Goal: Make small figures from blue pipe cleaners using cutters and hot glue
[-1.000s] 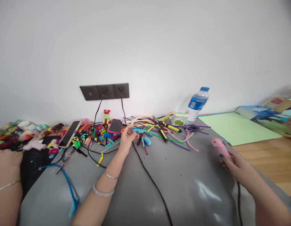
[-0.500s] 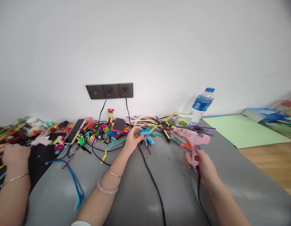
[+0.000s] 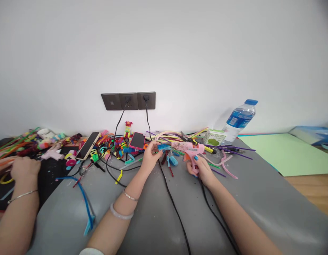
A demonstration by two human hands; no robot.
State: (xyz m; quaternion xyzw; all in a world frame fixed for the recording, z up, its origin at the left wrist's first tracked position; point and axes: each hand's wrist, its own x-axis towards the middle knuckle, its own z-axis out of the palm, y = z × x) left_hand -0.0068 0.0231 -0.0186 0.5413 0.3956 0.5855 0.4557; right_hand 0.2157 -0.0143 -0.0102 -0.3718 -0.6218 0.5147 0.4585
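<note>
My left hand (image 3: 151, 156) pinches a small blue fuzzy piece (image 3: 164, 147), which looks like bent pipe cleaner. In my right hand (image 3: 202, 171) is a pink glue gun (image 3: 189, 148), gripped by its handle with fingers by the orange trigger. Its nozzle points left and is at the blue piece; whether the two touch I cannot tell. Just below lie more blue pipe cleaner bits (image 3: 173, 160) and a dark red twisted piece (image 3: 171, 171). A black cord (image 3: 206, 198) runs down from the gun's handle.
Behind my hands lie loose pipe cleaners (image 3: 164, 135), a pink phone (image 3: 137, 140) and a green-white box (image 3: 214, 136). A water bottle (image 3: 239, 120) leans against the wall. Another black cord (image 3: 170, 198) crosses the grey table. At left, a co-worker's hands (image 3: 26, 168) work near small fuzzy figures (image 3: 70, 157).
My right hand has brought the glue gun leftward, up to the blue piece. My left hand keeps its pinch. The view has turned slightly left.
</note>
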